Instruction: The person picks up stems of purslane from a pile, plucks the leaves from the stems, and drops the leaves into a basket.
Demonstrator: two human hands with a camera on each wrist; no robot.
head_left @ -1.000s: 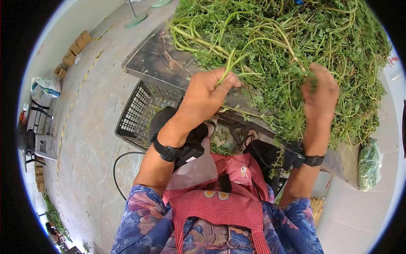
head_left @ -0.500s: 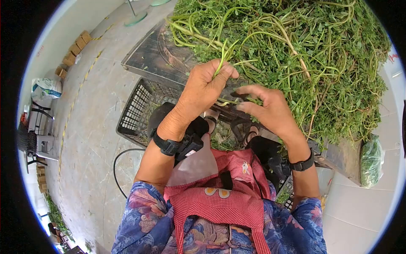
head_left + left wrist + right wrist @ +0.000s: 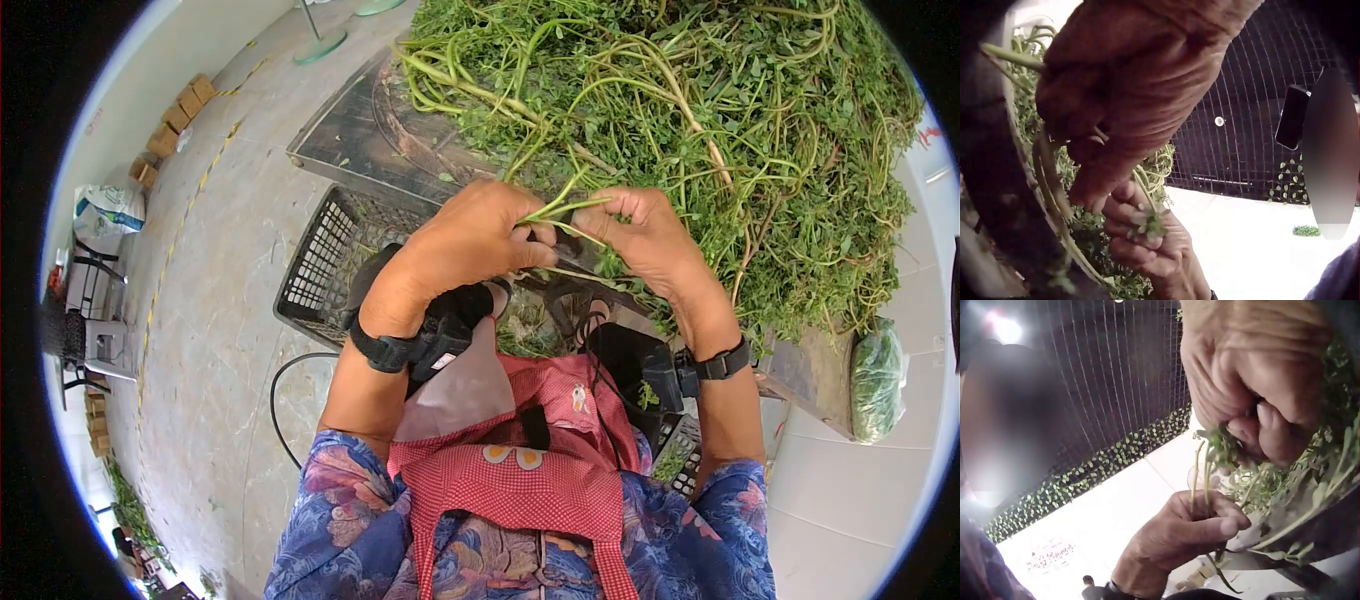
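My left hand (image 3: 470,240) pinches a few thin green stems (image 3: 562,208) between thumb and fingers over the table's front edge. Close on its right, my right hand (image 3: 650,240) has thumb and fingertips together at the far ends of those stems. In the right wrist view a small leafy sprig (image 3: 1225,447) sticks out of the right hand's curled fingers, and the stems (image 3: 1200,475) stand up from the left hand's grip. Behind both hands a big heap of leafy greens (image 3: 760,130) covers much of the dark wooden table (image 3: 345,140).
A black plastic crate (image 3: 312,262) stands on the floor below the table's left part. At the table's right end hangs a clear bag of greens (image 3: 874,385). A red checked apron (image 3: 520,490) covers the lap. Cardboard boxes (image 3: 175,125) line the left wall.
The right hand came from the heap on the right to the left hand and closed on the stem ends. The left hand turned, tipping its stems from upright toward the right.
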